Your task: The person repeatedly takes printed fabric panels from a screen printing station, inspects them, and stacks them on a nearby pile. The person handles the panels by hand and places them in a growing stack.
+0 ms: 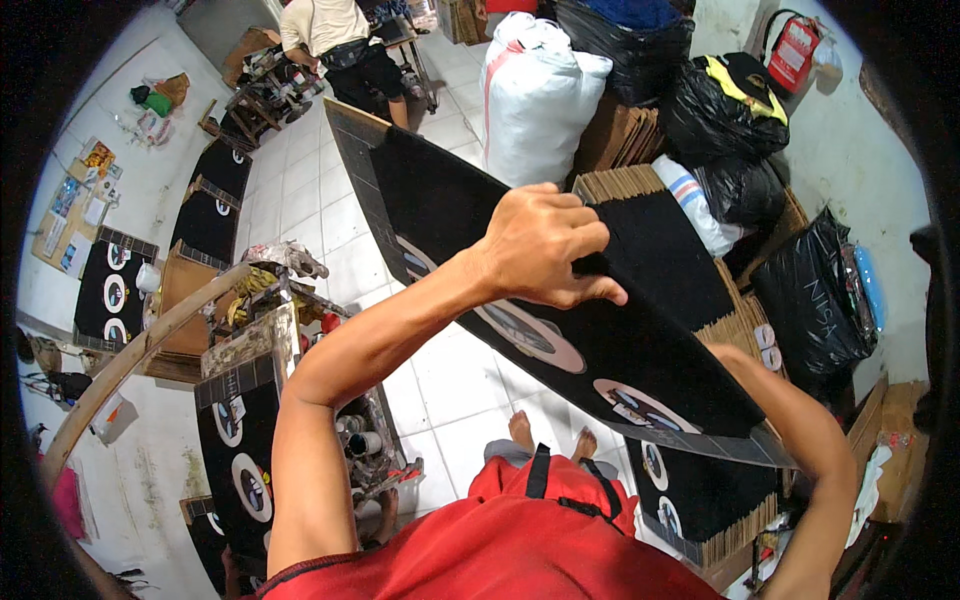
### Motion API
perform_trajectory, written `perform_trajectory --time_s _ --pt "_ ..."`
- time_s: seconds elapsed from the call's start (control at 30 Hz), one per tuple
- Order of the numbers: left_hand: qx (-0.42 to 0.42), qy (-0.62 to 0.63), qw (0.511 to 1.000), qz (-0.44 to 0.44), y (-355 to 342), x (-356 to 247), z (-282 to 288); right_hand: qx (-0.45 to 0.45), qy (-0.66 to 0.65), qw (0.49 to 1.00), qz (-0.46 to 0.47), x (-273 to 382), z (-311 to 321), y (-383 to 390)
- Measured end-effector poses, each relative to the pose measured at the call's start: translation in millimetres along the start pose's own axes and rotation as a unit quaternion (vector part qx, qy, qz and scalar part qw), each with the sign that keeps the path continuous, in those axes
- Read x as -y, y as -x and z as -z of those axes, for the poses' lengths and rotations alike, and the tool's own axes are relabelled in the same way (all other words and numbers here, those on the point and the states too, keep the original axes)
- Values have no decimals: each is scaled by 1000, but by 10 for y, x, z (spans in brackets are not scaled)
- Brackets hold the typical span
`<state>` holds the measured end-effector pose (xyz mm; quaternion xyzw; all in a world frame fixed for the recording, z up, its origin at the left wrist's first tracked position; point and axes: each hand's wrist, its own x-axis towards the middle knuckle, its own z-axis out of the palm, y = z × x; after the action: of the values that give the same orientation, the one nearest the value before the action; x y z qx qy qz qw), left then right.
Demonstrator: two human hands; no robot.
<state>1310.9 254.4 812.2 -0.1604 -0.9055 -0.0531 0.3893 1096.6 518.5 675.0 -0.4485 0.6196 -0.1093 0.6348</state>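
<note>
A large flat black board [430, 190] hangs tilted in front of me, running from the upper left to the lower right. Pale ovals with printed shapes inside line its near side, and grey strips edge its ends. My left hand [550, 245] is closed over its upper edge, fingers curled behind it and the thumb lying along the black face. My right forearm [775, 400] reaches behind the board near its lower right end; the board hides that hand and its fingers. Under and beyond the board is a stack of similar black panels [660, 250] with brown edges.
Black plastic bags [820, 290] and a white sack [535, 100] fill the right and back. Another stack of panels [715, 500] lies at my lower right. To my left stand a worktable [245, 340] and a curved wooden pole [140, 350]. A person [335, 40] works at the far end.
</note>
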Motion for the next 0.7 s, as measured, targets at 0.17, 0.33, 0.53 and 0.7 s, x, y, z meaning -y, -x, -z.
perform_trajectory --time_s 0.17,0.33,0.53,0.7 --pt "0 -3 999 -39 -150 35 -55 -13 -12 1000 0 97 50 -33" --pt "-15 26 999 -41 -223 -11 -103 -71 -83 994 7 184 85 -97" --pt "-30 41 998 -34 -182 -65 -114 -237 -148 951 136 402 317 316" --pt "-24 49 998 -27 -177 -79 -216 -375 6 917 137 831 411 916"
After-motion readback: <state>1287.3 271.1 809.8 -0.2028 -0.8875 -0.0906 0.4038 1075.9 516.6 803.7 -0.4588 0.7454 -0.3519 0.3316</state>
